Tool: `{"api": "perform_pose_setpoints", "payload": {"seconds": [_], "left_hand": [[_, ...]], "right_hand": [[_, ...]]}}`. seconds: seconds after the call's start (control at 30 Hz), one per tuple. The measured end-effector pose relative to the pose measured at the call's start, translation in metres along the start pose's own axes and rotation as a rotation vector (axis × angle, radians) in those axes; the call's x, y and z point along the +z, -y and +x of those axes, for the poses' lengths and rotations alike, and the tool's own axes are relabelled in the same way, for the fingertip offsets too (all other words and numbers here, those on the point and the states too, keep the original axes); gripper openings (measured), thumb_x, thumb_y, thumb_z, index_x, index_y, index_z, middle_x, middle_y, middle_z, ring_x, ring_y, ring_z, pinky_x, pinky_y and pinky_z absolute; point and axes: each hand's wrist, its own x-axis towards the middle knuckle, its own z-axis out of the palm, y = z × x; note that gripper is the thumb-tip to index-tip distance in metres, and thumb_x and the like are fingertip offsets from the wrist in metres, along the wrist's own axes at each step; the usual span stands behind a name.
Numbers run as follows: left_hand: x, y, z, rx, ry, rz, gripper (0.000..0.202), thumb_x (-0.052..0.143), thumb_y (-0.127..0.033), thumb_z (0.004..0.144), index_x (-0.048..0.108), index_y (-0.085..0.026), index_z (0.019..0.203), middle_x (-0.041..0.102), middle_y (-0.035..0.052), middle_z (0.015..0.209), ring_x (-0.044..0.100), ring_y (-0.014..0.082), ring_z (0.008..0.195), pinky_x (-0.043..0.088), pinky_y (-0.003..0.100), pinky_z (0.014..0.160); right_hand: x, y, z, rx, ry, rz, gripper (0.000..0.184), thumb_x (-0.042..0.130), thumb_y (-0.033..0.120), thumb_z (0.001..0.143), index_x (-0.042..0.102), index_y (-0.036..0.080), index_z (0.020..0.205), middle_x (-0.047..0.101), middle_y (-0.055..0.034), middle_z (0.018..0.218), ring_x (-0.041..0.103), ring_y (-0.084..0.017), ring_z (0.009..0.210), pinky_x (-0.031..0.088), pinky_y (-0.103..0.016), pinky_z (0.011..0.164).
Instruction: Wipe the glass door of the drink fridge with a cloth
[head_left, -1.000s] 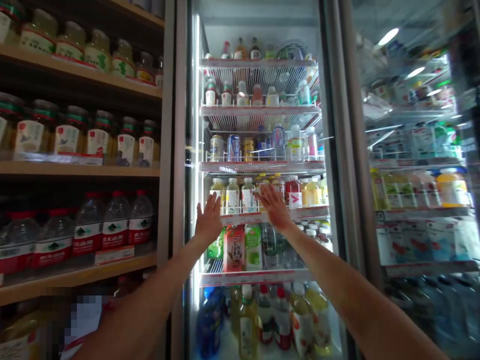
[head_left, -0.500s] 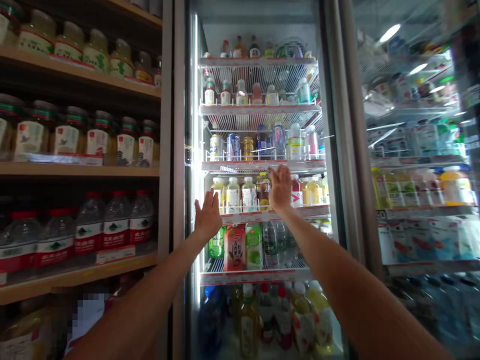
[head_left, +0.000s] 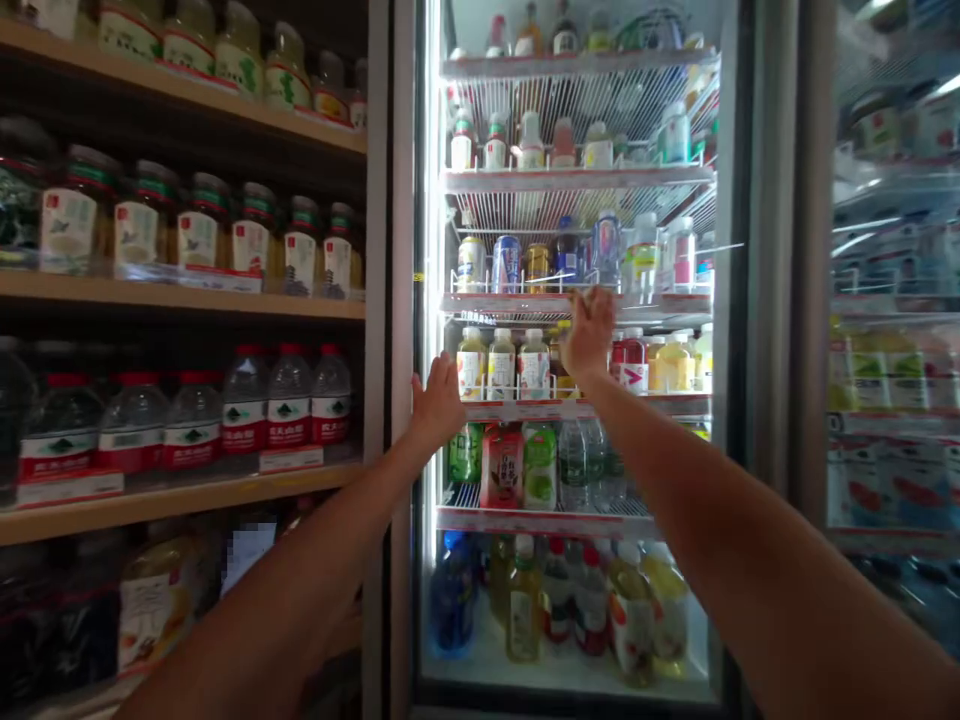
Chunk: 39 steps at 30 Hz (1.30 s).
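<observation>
My left hand (head_left: 439, 400) is flat with its fingers spread, near the left side of the glass-door drinks refrigerator (head_left: 401, 300), level with a shelf rail. My right hand (head_left: 589, 330) is raised higher, just under a white wire shelf (head_left: 577, 305) and in front of bottled drinks with a red label (head_left: 630, 365). Cans (head_left: 506, 265) stand on that shelf just above and left of it. Neither hand holds anything. I cannot tell whether my hands touch the glass or reach past it.
Wooden shelves (head_left: 180, 300) on the left hold labelled jars and large water bottles with red caps (head_left: 195, 420). A metal door frame (head_left: 772, 250) separates this refrigerator from a second glass-door unit on the right. Bottles fill the lower refrigerator shelves.
My right hand has risen and moved toward the shelf above. My left hand has dropped slightly in the view. The refrigerator now looks larger and sits further right.
</observation>
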Motion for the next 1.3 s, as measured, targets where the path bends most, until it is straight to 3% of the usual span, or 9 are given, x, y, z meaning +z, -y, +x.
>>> {"api": "perform_pose_setpoints", "payload": {"seconds": [0.07,0.17,0.3,0.5,0.77,0.83,1.0,1.23,1.3], "left_hand": [[0.001,0.002,-0.002,0.011,-0.012,0.004,0.067,0.037,-0.009,0.076,0.024,-0.008,0.142,0.013,0.0128,0.153,0.013,0.0231,0.141,0.016,0.052,0.112],[0.005,0.014,-0.007,-0.037,-0.063,0.006,0.067,0.037,-0.009,0.075,0.024,-0.007,0.141,0.015,0.0140,0.152,0.013,0.0238,0.141,0.018,0.052,0.112],[0.015,0.036,-0.013,-0.092,-0.125,-0.009,0.067,0.036,-0.009,0.075,0.025,-0.004,0.140,0.019,0.0177,0.151,0.016,0.0267,0.140,0.021,0.055,0.110],[0.033,0.039,-0.019,-0.069,-0.151,-0.065,0.069,0.037,-0.010,0.075,0.021,-0.006,0.142,0.019,0.0184,0.150,0.018,0.0272,0.140,0.019,0.055,0.111],[0.050,0.011,-0.059,0.074,-0.067,0.038,0.063,0.034,-0.005,0.074,0.034,-0.008,0.137,0.024,0.0151,0.149,0.021,0.0252,0.139,0.021,0.053,0.111],[0.055,0.006,-0.064,0.097,-0.056,0.060,0.063,0.033,-0.004,0.074,0.035,-0.007,0.137,0.024,0.0146,0.149,0.021,0.0250,0.139,0.021,0.052,0.111],[0.067,-0.003,-0.071,0.077,-0.081,0.048,0.066,0.036,-0.005,0.074,0.030,-0.009,0.140,0.021,0.0147,0.150,0.017,0.0251,0.140,0.020,0.053,0.111],[0.105,0.021,-0.128,0.329,-0.053,0.110,0.069,0.033,0.002,0.070,0.038,-0.016,0.136,0.033,0.0103,0.146,0.026,0.0211,0.137,0.024,0.050,0.111],[0.112,0.036,-0.134,0.311,-0.062,0.113,0.069,0.033,0.002,0.070,0.039,-0.016,0.136,0.034,0.0106,0.145,0.028,0.0222,0.136,0.022,0.051,0.111]], "right_hand": [[0.014,0.041,-0.015,-0.130,0.089,0.014,0.058,0.031,-0.002,0.082,0.045,0.022,0.134,0.032,-0.0056,0.148,0.017,-0.021,0.140,0.022,-0.042,0.113],[0.032,0.093,-0.054,-0.570,0.326,0.025,0.051,0.032,0.004,0.087,0.045,0.022,0.133,0.035,-0.0047,0.147,0.023,-0.021,0.139,0.025,-0.043,0.112],[0.037,0.098,-0.083,-0.917,0.410,0.039,0.042,0.034,0.012,0.091,0.049,0.023,0.129,0.041,0.0013,0.144,0.027,-0.019,0.137,0.026,-0.039,0.114],[0.020,0.042,-0.047,-0.426,0.224,-0.052,0.052,0.034,0.007,0.088,0.038,0.023,0.138,0.028,-0.0059,0.150,0.015,-0.024,0.141,0.021,-0.051,0.113],[0.022,0.018,-0.170,-0.949,0.391,0.042,0.048,0.039,0.013,0.089,0.040,0.016,0.136,0.042,-0.0056,0.143,0.030,-0.021,0.136,0.032,-0.040,0.110],[0.022,0.015,-0.168,-0.915,0.382,0.049,0.050,0.041,0.013,0.088,0.039,0.019,0.137,0.040,-0.0058,0.144,0.029,-0.021,0.136,0.032,-0.042,0.110],[0.019,0.013,-0.120,-0.493,0.270,-0.006,0.053,0.037,0.009,0.088,0.037,0.023,0.139,0.030,-0.0070,0.149,0.018,-0.024,0.140,0.024,-0.049,0.112],[0.022,-0.001,-0.234,-0.875,0.402,0.071,0.051,0.045,0.014,0.087,0.039,0.016,0.137,0.040,-0.0098,0.144,0.030,-0.023,0.136,0.034,-0.042,0.108],[0.030,0.005,-0.241,-0.910,0.399,0.084,0.049,0.044,0.015,0.088,0.040,0.018,0.136,0.040,-0.0079,0.144,0.032,-0.023,0.135,0.035,-0.042,0.107]]}}
